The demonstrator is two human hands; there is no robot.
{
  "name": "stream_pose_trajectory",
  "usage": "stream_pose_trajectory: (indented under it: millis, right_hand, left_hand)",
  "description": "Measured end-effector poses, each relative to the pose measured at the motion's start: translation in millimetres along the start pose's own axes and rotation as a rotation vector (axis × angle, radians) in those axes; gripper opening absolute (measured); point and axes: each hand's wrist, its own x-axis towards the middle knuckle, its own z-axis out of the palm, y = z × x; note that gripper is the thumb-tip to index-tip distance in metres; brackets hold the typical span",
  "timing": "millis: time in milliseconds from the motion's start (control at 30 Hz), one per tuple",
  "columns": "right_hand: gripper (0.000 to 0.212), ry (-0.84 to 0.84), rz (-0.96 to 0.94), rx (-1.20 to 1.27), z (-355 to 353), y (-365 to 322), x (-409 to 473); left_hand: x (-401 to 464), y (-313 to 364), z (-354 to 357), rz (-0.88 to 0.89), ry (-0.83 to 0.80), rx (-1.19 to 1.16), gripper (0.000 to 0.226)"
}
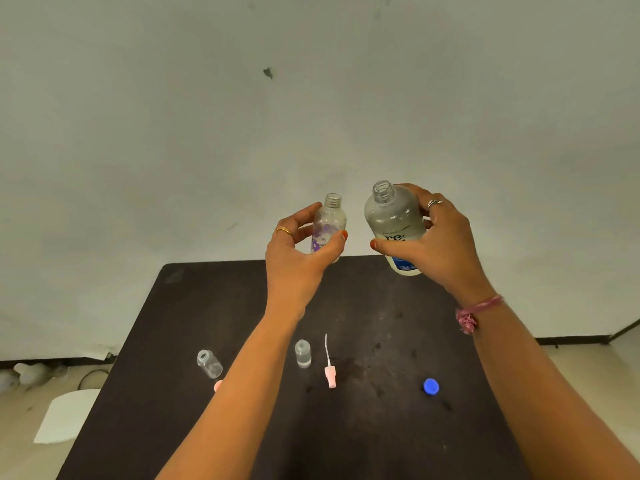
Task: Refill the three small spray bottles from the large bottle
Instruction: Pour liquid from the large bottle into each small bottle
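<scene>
On my feed both forearms are bare, no sleeves. My left hand point(298, 251) wears a thin gold ring point(283, 230). My right hand point(436, 244) has a silver ring point(434, 202), with a frayed pink thread bracelet point(476, 311) knotted at the wrist. Thumbnails are painted orange-red.

the large bottle point(393, 225) is clear with a blue-and-white label, uncapped, held up above the table and leaning slightly left. just beside it is a small clear bottle with purple flowers point(328, 225), also open and raised. two more small clear bottles stand uncapped on the dark table: one at the left point(209, 364), one near the middle point(303, 353).
</scene>
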Motion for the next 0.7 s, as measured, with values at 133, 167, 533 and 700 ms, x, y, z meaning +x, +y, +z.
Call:
stream_pose_trajectory:
  millis: [133,167,533,700]
  right_hand:
    - [0.076,0.015,-0.081,-0.086,-24,-15,19]
    - [0.077,0.019,-0.103,-0.106,-30,-19,24]
    - [0.078,0.025,-0.283,-0.308,-71,-42,52]
    - [0.078,0.035,-0.337,-0.372,-82,-45,58]
  left_hand:
    - [-1,24,13,0.071,-0.024,0.007,0.051]
    - [-1,30,16,0.080,-0.029,-0.005,0.050]
    - [-3,66,44,0.145,-0.001,-0.020,0.051]
    - [-6,73,51,0.160,0.007,-0.034,0.050]
